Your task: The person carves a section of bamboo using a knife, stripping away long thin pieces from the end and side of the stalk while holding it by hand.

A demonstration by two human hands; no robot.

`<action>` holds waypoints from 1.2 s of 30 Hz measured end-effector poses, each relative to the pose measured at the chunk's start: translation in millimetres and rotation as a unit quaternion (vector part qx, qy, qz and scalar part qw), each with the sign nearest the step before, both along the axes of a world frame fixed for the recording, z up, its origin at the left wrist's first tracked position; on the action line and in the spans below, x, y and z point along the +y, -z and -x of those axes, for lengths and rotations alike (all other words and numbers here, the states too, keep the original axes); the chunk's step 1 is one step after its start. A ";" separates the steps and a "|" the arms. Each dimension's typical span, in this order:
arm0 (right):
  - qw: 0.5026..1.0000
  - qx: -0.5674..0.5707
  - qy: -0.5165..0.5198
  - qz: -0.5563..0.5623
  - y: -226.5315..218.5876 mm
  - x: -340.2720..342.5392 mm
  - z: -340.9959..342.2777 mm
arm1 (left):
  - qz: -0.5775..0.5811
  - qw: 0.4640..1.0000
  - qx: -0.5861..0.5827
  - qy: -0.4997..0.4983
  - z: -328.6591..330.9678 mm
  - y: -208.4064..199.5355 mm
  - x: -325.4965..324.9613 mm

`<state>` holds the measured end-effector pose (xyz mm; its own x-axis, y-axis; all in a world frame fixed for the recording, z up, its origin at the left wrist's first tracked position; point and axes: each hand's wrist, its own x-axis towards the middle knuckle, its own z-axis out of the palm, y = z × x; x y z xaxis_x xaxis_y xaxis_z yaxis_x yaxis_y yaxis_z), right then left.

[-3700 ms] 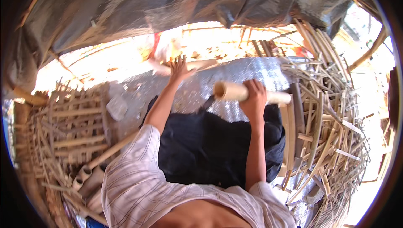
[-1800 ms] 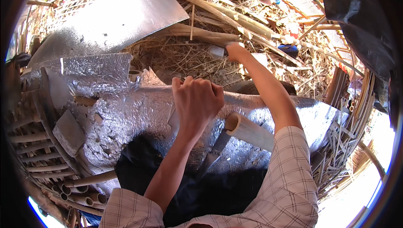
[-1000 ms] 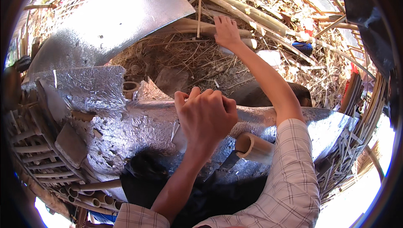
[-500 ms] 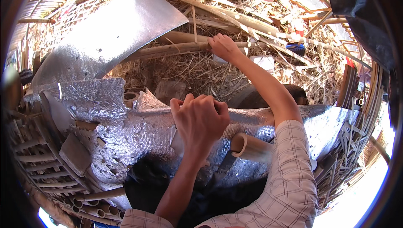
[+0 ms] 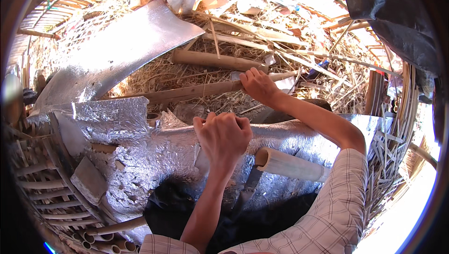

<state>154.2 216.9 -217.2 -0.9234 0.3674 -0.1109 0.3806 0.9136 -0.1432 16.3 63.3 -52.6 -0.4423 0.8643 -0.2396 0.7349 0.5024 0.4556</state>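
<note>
My right hand (image 5: 259, 85) reaches forward, its fingers closed round a long brown bamboo pole (image 5: 187, 92) that runs left over the straw. Beyond the pole lies a thicker bamboo piece (image 5: 206, 59), apart from my hand. Above the silver foil sheet (image 5: 173, 148) my left hand (image 5: 223, 136) is curled into a fist, knuckles up; whatever it may hold is hidden. A pale cut bamboo tube (image 5: 294, 165) rests on the foil under my right forearm. Beside its open end lies a dark flat blade-like tool (image 5: 250, 186).
A large shiny sheet (image 5: 126, 48) curves up at the far left. Split bamboo slats (image 5: 51, 193) and several cut tubes (image 5: 105, 244) sit at the lower left. Woven strips (image 5: 397, 146) border the right side. A black plastic sheet (image 5: 397, 24) hangs at the upper right.
My right hand has come nearer and slightly right, drawing the pole toward me and away from the thicker bamboo piece. My right elbow has swung out to the right. The left fist stays nearly in place.
</note>
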 end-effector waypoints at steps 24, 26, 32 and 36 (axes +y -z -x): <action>0.978 -0.200 -0.045 -0.022 80.7 134.2 97.0 | 0.027 1.000 -0.013 -0.003 1.4 -0.6 1.5; 0.983 -0.171 -0.045 -0.053 87.3 113.8 79.3 | 0.017 1.000 -0.020 -0.003 2.9 -1.7 0.1; 0.971 -0.148 0.104 0.156 63.7 61.0 58.6 | 0.013 1.000 -0.007 -0.017 4.5 2.7 -1.9; 0.973 -0.145 -0.017 0.177 113.2 25.9 0.4 | 0.007 1.000 -0.005 -0.009 0.5 1.2 1.8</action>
<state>153.9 242.7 -330.3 -0.8455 0.2288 -0.4826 0.4225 0.8391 -0.3425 15.8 65.2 -53.8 -0.4549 0.8527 -0.2570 0.7212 0.5220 0.4554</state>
